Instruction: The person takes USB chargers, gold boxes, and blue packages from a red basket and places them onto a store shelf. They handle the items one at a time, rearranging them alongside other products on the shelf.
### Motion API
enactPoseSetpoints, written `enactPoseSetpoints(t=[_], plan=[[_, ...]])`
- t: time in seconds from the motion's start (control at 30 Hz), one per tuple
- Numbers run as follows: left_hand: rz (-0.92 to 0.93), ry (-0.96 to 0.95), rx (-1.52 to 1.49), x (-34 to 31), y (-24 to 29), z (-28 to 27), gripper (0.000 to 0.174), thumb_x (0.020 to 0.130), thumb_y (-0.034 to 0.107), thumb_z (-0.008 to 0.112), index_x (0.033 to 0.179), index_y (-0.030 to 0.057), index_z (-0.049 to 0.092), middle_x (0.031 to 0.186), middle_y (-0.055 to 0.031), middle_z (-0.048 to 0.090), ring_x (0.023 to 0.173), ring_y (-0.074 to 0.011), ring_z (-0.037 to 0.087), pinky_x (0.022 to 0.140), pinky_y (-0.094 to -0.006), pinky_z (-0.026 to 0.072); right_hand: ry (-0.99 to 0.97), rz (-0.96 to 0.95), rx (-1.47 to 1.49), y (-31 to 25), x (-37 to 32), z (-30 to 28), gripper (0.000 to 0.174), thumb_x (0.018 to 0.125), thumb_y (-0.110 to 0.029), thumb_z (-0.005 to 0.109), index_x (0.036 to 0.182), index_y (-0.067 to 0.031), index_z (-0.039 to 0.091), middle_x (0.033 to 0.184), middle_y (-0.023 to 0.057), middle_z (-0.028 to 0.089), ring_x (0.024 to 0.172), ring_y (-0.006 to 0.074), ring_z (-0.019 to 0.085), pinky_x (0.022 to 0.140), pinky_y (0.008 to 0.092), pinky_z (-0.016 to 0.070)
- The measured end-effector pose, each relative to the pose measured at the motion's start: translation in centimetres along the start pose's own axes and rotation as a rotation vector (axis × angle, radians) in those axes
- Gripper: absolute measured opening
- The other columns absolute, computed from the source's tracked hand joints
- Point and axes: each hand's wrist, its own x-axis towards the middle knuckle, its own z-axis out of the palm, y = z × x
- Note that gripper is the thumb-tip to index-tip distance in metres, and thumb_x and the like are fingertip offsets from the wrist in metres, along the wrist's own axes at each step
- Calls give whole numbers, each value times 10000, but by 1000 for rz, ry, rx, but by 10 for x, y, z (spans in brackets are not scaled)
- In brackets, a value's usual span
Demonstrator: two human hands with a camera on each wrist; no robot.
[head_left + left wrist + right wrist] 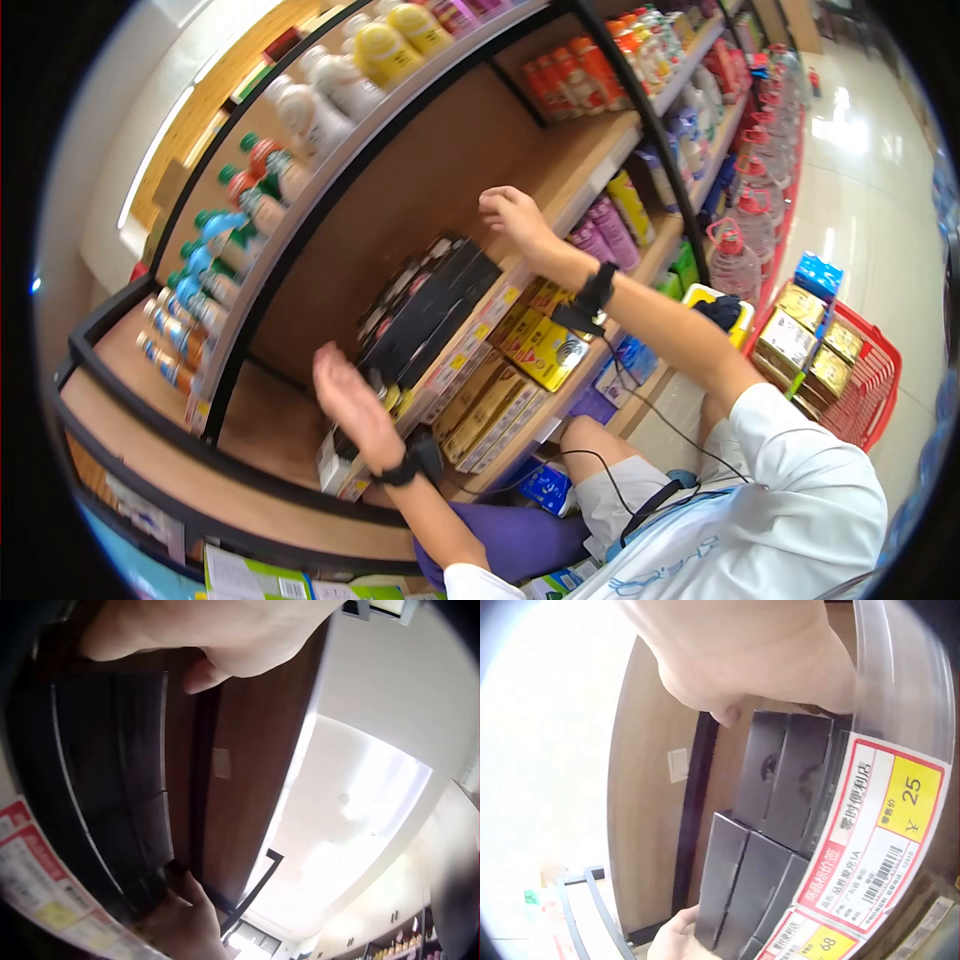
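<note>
A row of black boxes [445,305], stacked, sits on the middle shelf, close to its front edge. My left hand [355,405] is at the near-left end of the row, fingers extended. Over at the opposite end, my right hand [520,220] is raised beside the boxes, fingers loosely bent and nothing in them. In the right wrist view the black boxes [769,776] stand in two adjoining stacks between the hands, with the left hand [676,939] right at the lower end. The left wrist view shows the boxes' dark faces [112,780] too.
Price tags [877,832] line the shelf edge. Below are yellow boxes [550,352] and gold cartons [485,410]. Bottles [215,265] fill the upper shelf. A red basket [880,385] with packages stands on the floor at right, near large water bottles [735,265]. Cables hang from the wrists.
</note>
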Motion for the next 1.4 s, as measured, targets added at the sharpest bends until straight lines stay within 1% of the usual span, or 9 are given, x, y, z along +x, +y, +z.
enactPoseSetpoints(t=[0.17, 0.37, 0.53, 0.57, 0.7, 0.97, 1.13, 1.27, 1.4], plan=[[333, -193, 174, -94, 5, 80, 316, 1105, 217, 523, 1193, -67, 628, 1111, -126, 661, 1051, -187, 608, 1034, -308, 443, -55, -221, 127, -42, -123, -81, 334, 1076, -276, 556, 988, 8, 708, 877, 89, 728, 733, 141, 696, 708, 293, 550], [-106, -645, 231, -189, -36, 181, 361, 1138, 209, 439, 1307, -57, 616, 657, 59, 297, 641, -51, 295, 703, -219, 342, 145, 31, -151, -64, -227, -250, 333, 1088, -253, 499, 1146, 19, 680, 805, 89, 722, 732, 142, 696, 726, 285, 553], [-419, -943, 244, -249, -73, 217, 286, 1115, 139, 487, 1336, 14, 617, 733, 22, 528, 536, -15, 348, 474, -168, 237, 653, 61, -327, -81, -302, -385, 308, 1002, -217, 602, 1242, -26, 637, 971, 65, 733, 924, 145, 708, 807, 282, 551], [-494, -1061, 267, -258, -78, 225, 277, 1112, 148, 493, 1339, 20, 588, 929, -60, 656, 605, -31, 503, 522, -165, 331, 744, 74, -358, -86, -319, -408, 312, 997, -234, 607, 1233, -34, 640, 966, 57, 728, 902, 136, 690, 773, 270, 531], [-563, -1244, 306, -303, -156, 250, 340, 1043, 42, 531, 1378, -2, 569, 1309, -102, 617, 812, -72, 584, 694, -210, 446, 1156, 38, -313, -82, -379, -500, 287, 1007, -241, 593, 1185, -27, 660, 954, 75, 731, 844, 129, 676, 761, 261, 523], [-932, -1469, 429, -394, -303, 285, 425, 1101, 264, 535, 1446, 16, 514, 1372, -129, 620, 1170, -199, 647, 945, -317, 513, 1346, 104, -212, -69, -428, -548, 306, 1018, -244, 606, 1235, -30, 614, 1047, 87, 713, 936, 162, 671, 831, 299, 523], [-838, -1483, 364, -461, -392, 322, 604, 1118, 331, 479, 1560, -62, 356, 1577, -198, 439, 1454, -275, 417, 1197, -366, 315, 1283, 25, -306, -12, -392, -536, 590, 991, -268, 654, 1475, 9, 459, 1337, 187, 620, 1221, 255, 598, 1056, 361, 449], [-1039, -1406, 278, -506, -437, 324, 627, 1122, 353, 454, 1599, -31, 322, 1568, -139, 453, 1364, -210, 487, 1142, -340, 379, 1173, 95, -594, -4, -365, -508, 770, 1005, -281, 641, 1582, 67, 268, 1613, 263, 362, 1512, 334, 353, 1221, 387, 282], [-1089, -1462, 250, -502, -440, 321, 570, 1142, 337, 401, 1567, -41, 373, 1516, -158, 508, 1320, -202, 516, 1111, -321, 403, 1150, 173, -676, 10, -360, -514, 730, 1039, -220, 607, 1604, 61, 239, 1639, 214, 342, 1525, 270, 318, 1226, 364, 263]])
